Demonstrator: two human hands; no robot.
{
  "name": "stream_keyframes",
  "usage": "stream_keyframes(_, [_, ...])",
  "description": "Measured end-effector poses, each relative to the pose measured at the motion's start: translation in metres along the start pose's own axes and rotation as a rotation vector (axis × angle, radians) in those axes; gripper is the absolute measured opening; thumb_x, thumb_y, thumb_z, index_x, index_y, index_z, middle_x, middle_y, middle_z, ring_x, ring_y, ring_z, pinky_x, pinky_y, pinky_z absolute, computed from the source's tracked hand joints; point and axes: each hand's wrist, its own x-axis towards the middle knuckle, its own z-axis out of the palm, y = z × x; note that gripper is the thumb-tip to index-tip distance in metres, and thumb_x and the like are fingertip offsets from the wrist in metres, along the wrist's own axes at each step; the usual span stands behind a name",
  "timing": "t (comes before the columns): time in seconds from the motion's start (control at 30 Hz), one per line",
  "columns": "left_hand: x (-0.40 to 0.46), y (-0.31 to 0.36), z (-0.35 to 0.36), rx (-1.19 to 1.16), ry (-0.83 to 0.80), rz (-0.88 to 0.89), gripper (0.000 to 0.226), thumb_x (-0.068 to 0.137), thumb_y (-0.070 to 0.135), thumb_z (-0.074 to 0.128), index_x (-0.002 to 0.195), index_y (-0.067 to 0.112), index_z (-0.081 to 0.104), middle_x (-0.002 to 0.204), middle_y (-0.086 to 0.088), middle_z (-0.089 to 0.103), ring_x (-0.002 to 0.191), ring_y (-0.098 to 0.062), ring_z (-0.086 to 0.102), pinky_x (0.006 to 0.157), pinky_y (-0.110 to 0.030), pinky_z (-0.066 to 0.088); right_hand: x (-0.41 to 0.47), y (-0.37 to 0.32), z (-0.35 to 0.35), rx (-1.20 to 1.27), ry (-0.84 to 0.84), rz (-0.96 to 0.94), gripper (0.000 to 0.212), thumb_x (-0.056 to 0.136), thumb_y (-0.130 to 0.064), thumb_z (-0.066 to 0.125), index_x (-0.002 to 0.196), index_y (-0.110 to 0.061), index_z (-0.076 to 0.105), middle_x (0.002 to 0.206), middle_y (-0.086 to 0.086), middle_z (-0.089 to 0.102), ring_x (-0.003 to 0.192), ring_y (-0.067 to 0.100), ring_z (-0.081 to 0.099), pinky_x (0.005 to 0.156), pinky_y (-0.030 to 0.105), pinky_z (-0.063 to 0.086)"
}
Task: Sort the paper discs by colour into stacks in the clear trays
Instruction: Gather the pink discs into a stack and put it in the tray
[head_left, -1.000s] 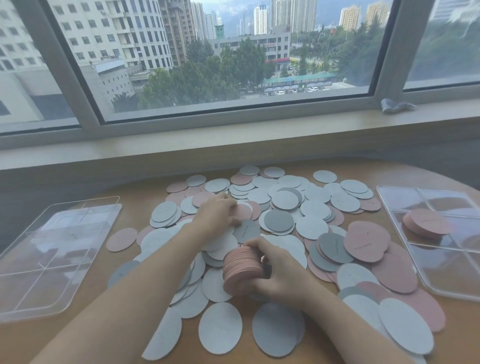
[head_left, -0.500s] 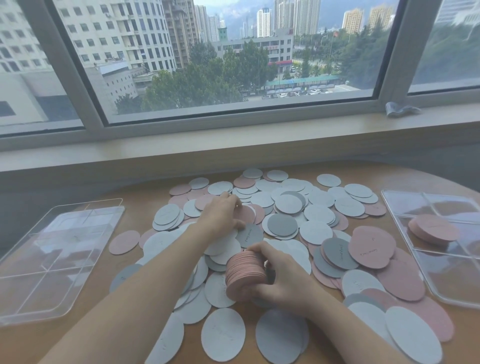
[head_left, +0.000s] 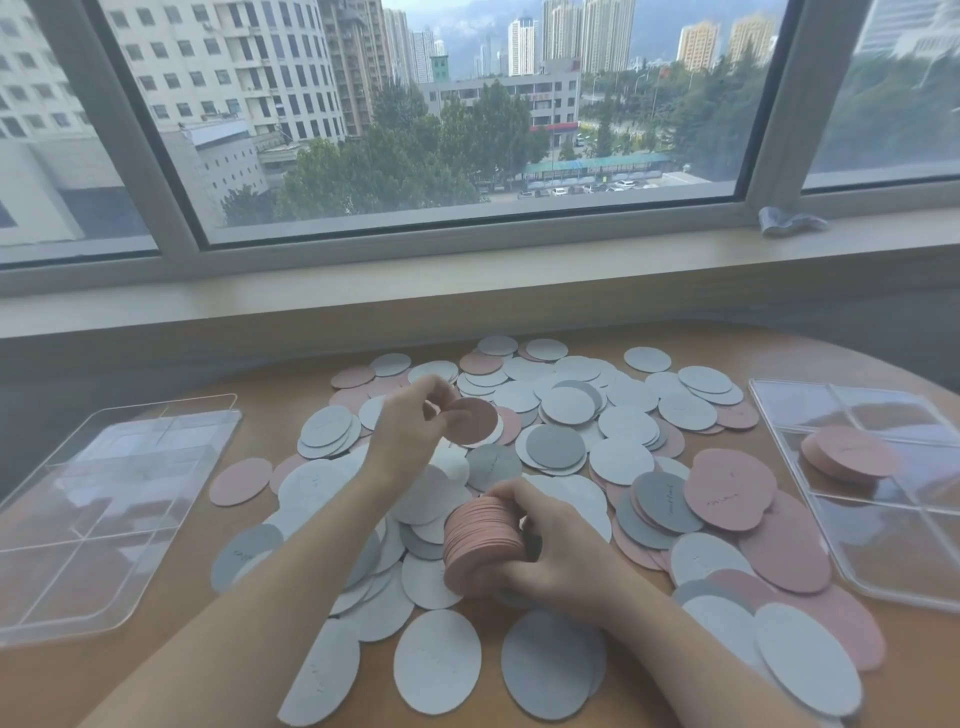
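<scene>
Now pink disc (head_left: 474, 421) between left hand (head_left: 410, 421) fingers (head_left: 440, 399).

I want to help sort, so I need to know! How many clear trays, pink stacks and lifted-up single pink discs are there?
Clear trays: 2, the left tray and the right tray.
Pink stacks: 2, the held stack in the right hand and the tray stack in the right tray.
Lifted single discs: 1, the lifted pink disc pinched by the left hand.
Total: 5.
</scene>
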Motion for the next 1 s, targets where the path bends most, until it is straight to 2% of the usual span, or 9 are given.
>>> stream_keyframes(0.07, [-0.01,0.001,-0.009,-0.047,0.068,0.011,0.015,0.088,0.013,0.069,0.089,0.028,0.067,0.084,0.012,0.071,0.074,-0.019,0.065,0.07,-0.036,0.054,-0.001,0.0,0.0,0.0,0.008,0.015,0.054,0.072,-0.029,0.08,0.117,-0.039,0.052,0.101,-0.018,0.06,0.085,-0.002,0.055,0.069,0.011,0.039])
stream_keyframes(0.17, [-0.039,0.009,-0.022,-0.159,0.095,0.0,0.02,0.092,0.013,0.068,0.095,0.032,0.071,0.09,0.019,0.073,0.073,-0.008,0.064,0.069,-0.026,0.051,-0.002,-0.001,-0.002,0.017,0.037,0.006,0.061,0.073,-0.026,0.08,0.123,-0.04,0.048,0.113,-0.023,0.052,0.098,-0.002,0.053,0.075,0.011,0.041])
stream_keyframes(0.37, [-0.101,0.002,-0.022,-0.243,-0.165,-0.012,0.021,0.095,0.016,0.067,0.1,0.033,0.078,0.092,0.009,0.076,0.075,-0.012,0.064,0.074,-0.029,0.052,-0.001,-0.002,-0.003,0.121,0.058,0.027,0.106,0.067,-0.028,0.086,0.149,-0.046,0.021,0.139,-0.029,0.041,0.098,0.012,0.063,0.082,0.029,0.056])
stream_keyframes(0.5, [-0.1,-0.005,-0.022,-0.129,-0.21,0.076,0.025,0.096,0.009,0.064,0.109,0.027,0.077,0.094,0.017,0.074,0.088,-0.005,0.067,0.08,-0.019,0.049,-0.001,-0.003,-0.002,0.007,0.036,0.011,0.069,0.071,-0.029,0.085,0.128,-0.045,0.049,0.104,-0.024,0.058,0.092,0.003,0.058,0.078,0.022,0.049])
stream_keyframes(0.63, [-0.088,0.0,-0.028,-0.046,-0.307,0.136,0.024,0.098,0.018,0.06,0.108,0.032,0.076,0.103,0.017,0.073,0.105,-0.011,0.062,0.09,-0.026,0.046,-0.001,-0.003,-0.002,-0.055,0.039,0.03,0.058,0.069,-0.038,0.084,0.116,-0.047,0.053,0.106,-0.014,0.049,0.11,-0.002,0.044,0.086,0.015,0.035])
stream_keyframes(0.73, [-0.053,-0.005,-0.033,0.073,-0.108,0.165,0.02,0.096,0.018,0.063,0.105,0.03,0.075,0.106,0.018,0.069,0.1,-0.008,0.061,0.087,-0.025,0.045,0.0,-0.004,-0.002,-0.041,0.02,0.038,0.056,0.068,-0.041,0.083,0.115,-0.045,0.053,0.104,-0.013,0.053,0.103,-0.001,0.049,0.078,0.013,0.034])
stream_keyframes(0.8, [-0.019,-0.018,-0.032,0.236,-0.036,0.138,0.023,0.094,0.023,0.067,0.116,0.026,0.07,0.122,0.012,0.064,0.114,-0.014,0.058,0.098,-0.034,0.046,0.0,-0.003,-0.001,-0.024,0.017,0.031,0.054,0.068,-0.041,0.082,0.114,-0.045,0.053,0.104,-0.012,0.057,0.102,0.001,0.051,0.078,0.016,0.037])
stream_keyframes(0.9, [0.022,-0.035,-0.028,0.451,-0.235,-0.023,0.053,0.091,0.038,0.069,0.139,0.024,0.055,0.153,0.011,0.043,0.139,-0.016,0.042,0.113,-0.038,0.034,0.0,-0.002,-0.001,-0.014,0.014,0.031,0.053,0.069,-0.041,0.083,0.112,-0.045,0.053,0.103,-0.012,0.058,0.101,0.002,0.052,0.076,0.014,0.038])
stream_keyframes(1.0, [0.041,-0.041,-0.028,0.574,-0.396,-0.067,0.069,0.088,0.046,0.07,0.149,0.026,0.044,0.159,0.01,0.036,0.143,-0.015,0.036,0.115,-0.032,0.029,-0.001,-0.001,-0.001,-0.024,0.008,0.019,0.053,0.069,-0.042,0.081,0.114,-0.044,0.052,0.103,-0.012,0.058,0.102,0.002,0.051,0.079,0.018,0.04])
